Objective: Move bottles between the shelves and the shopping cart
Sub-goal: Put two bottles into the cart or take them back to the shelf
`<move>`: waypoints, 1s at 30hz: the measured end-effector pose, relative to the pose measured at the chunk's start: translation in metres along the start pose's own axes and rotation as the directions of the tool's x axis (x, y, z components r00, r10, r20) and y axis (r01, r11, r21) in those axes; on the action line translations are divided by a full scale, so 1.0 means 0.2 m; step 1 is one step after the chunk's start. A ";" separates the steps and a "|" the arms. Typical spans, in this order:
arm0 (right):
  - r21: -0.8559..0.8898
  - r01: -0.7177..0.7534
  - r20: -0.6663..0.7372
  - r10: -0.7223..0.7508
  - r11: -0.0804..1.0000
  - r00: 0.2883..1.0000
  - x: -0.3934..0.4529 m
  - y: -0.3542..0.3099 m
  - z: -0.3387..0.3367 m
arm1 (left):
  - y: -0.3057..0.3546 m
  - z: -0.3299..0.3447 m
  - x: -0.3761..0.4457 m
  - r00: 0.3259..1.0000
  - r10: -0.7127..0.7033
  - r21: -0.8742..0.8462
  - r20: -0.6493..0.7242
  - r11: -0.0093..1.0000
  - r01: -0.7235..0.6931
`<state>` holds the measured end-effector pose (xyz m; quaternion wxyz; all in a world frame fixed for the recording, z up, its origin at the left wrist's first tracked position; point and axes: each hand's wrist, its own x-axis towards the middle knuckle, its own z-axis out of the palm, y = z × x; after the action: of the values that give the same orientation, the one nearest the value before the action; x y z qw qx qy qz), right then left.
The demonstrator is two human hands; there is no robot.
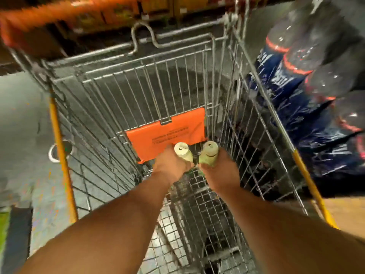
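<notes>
Both my arms reach down deep into a wire shopping cart [254, 123]. My left hand [170, 165] grips a pale green bottle [183, 154] with a cream cap, held upright. Beside it, my right hand [219, 169] grips a second pale green bottle [209, 156] of the same kind. The two bottles stand close together, just above the cart's mesh floor, in front of the orange flap [167, 135] of the folded child seat. Their lower parts are hidden by my fingers.
Shrink-wrapped packs of dark bottles with blue labels [308, 86] are stacked right of the cart, close to its side. The cart's orange handle [39, 16] is at the top left. Grey floor [21, 115] lies to the left. Shelves [158, 6] are blurred beyond.
</notes>
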<state>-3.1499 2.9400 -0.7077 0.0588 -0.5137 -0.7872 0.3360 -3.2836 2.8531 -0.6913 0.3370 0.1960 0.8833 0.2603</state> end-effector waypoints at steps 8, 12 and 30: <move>0.245 0.098 -0.363 -0.002 0.965 0.932 -0.79 -0.58 -0.74 | 0.40 -0.69 -0.82 0.913 0.407 0.083 -0.018 0.911 -0.404; 0.226 0.126 -0.539 0.017 0.966 0.842 -1.30 -0.81 -1.19 | 0.65 -1.01 -1.38 0.812 0.584 0.116 0.000 0.806 -0.580; 0.210 -0.217 -0.905 0.274 0.953 0.325 -3.50 -0.33 -2.81 | 1.56 -0.75 -3.74 0.160 0.965 -0.093 0.206 0.182 -0.979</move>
<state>-2.6291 2.5930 -0.0594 0.4517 -0.7238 -0.5215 0.0140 -2.8149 2.6583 -0.0420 0.1807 0.7522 0.5182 0.3647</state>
